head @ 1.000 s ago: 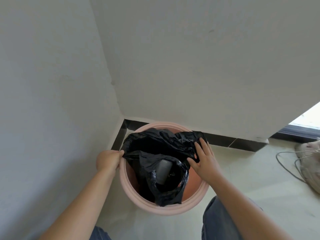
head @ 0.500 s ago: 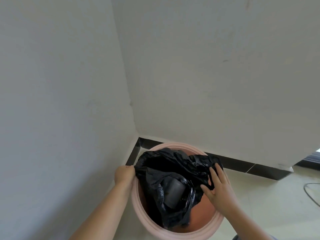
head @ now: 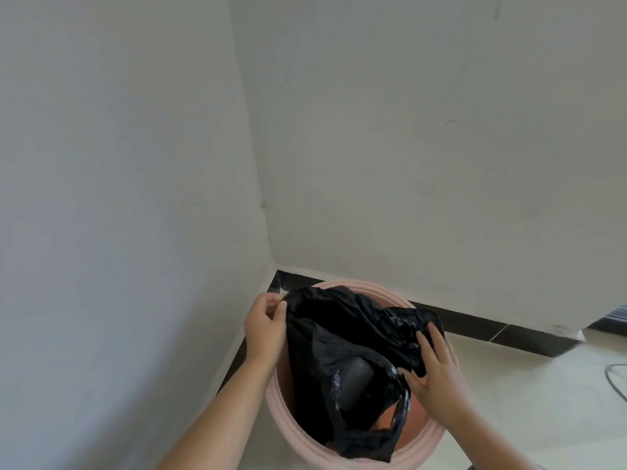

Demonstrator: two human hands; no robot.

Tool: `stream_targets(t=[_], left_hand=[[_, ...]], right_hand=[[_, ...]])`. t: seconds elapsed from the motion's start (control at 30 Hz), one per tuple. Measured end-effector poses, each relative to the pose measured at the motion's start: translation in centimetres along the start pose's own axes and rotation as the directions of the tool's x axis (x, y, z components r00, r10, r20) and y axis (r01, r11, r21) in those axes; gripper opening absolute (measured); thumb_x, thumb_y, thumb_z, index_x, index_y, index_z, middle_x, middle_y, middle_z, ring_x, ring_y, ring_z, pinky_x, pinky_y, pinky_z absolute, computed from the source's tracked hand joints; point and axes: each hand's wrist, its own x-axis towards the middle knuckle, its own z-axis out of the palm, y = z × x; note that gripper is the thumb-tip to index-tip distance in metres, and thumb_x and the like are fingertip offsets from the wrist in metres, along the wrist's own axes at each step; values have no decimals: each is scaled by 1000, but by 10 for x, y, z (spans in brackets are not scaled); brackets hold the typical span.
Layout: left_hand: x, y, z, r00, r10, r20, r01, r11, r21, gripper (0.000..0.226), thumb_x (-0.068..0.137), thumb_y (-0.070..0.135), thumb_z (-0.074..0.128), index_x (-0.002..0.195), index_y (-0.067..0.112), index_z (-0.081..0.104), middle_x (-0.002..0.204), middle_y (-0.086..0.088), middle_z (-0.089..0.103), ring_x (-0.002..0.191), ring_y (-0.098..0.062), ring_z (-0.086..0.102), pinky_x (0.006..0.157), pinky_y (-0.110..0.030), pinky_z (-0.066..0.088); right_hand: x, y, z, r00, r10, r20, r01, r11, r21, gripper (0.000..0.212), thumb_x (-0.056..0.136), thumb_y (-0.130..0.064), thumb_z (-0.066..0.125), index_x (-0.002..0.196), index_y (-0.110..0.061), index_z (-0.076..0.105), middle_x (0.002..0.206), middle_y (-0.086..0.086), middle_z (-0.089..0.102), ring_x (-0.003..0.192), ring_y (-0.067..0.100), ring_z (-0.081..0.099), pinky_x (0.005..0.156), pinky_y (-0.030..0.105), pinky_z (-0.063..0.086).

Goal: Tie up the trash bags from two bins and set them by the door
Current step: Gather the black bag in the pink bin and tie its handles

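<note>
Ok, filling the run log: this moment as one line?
left hand: pinches trash bag edge | right hand: fingers on bag's right side | bag: untied, in pink bin

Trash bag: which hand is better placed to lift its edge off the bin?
Likely the left hand: it pinches the trash bag at the bin rim; the right hand lies flat on it.

Pink bin (head: 274, 401) near rim cut by bottom edge; black bag (head: 339, 334) hides most of its inside. Dark cylinder (head: 354, 378) in bag half covered, identity unclear. Cable (head: 614, 379) cut by right edge
</note>
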Motion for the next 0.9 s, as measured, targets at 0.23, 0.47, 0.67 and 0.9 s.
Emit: stream_targets(t=[0.23, 0.47, 0.67, 0.9], left_hand=[[-26, 0, -20, 923, 314, 224, -356, 916, 185, 11, 79, 11, 64, 88, 15, 64, 84, 21, 53, 80, 0, 51, 78, -10, 43], [-64, 44, -24, 424, 238, 874, -726, 666, 171, 104, 47, 85, 31, 137, 42, -1, 143, 32, -7, 129, 16, -28, 109, -13, -20], [-112, 26, 16, 387, 205, 899, -905, 269, 329, 26, 86, 28, 44, 94, 14, 65, 89, -6, 64, 97, -24, 55, 100, -35, 42], [-73, 41, -6, 490, -224, 842, -791, 291, 538, 106, 58, 87, 23, 144, 26, 7, 153, -1, 18, 141, -22, 14, 116, -44, 3]], right_hand=[[8, 4, 3, 968, -100, -232, 93, 995, -40, 34, 58, 1, 79, 91, 0, 70, 119, 30, 59, 112, 56, 48, 88, 66, 39], [19, -36, -56, 964, -118, -236, 194, 923, 331, 14, 83, -2, 60, 91, 6, 68, 130, 9, 53, 136, 27, 30, 103, 24, 22], [-16, -23, -121, 991, -103, -85, 133, 697, 704, 25, 87, 2, 51, 73, -17, 61, 122, -7, 50, 112, -2, 52, 97, 21, 43], [1, -50, -130, 970, -201, -134, 227, 575, 786, 12, 78, -16, 54, 69, -9, 59, 117, 1, 60, 75, -2, 60, 67, 14, 49]])
